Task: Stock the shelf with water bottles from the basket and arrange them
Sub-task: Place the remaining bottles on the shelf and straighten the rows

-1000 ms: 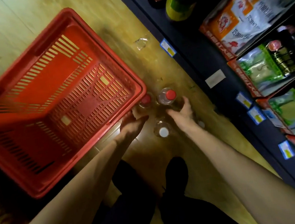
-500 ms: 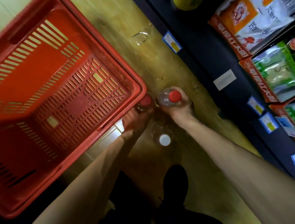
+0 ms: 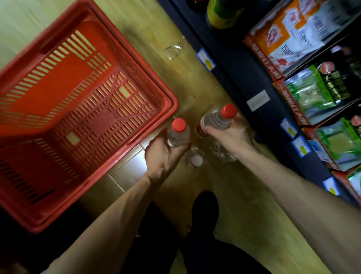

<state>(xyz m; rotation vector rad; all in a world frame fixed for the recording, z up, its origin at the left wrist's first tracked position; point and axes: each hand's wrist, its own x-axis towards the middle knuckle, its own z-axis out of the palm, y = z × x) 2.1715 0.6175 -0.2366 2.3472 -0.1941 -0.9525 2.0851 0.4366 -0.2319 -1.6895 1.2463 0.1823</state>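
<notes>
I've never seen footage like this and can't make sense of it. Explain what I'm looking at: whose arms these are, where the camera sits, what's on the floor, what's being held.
There is no machine here. A person wears a camera on the head, so it looks down along both bare arms to the wooden floor. The left hand grips one red-capped water bottle; the right hand grips another. A white-capped bottle stands on the floor between them. The red basket to the left looks empty. The dark shelf on the right holds packaged food.
</notes>
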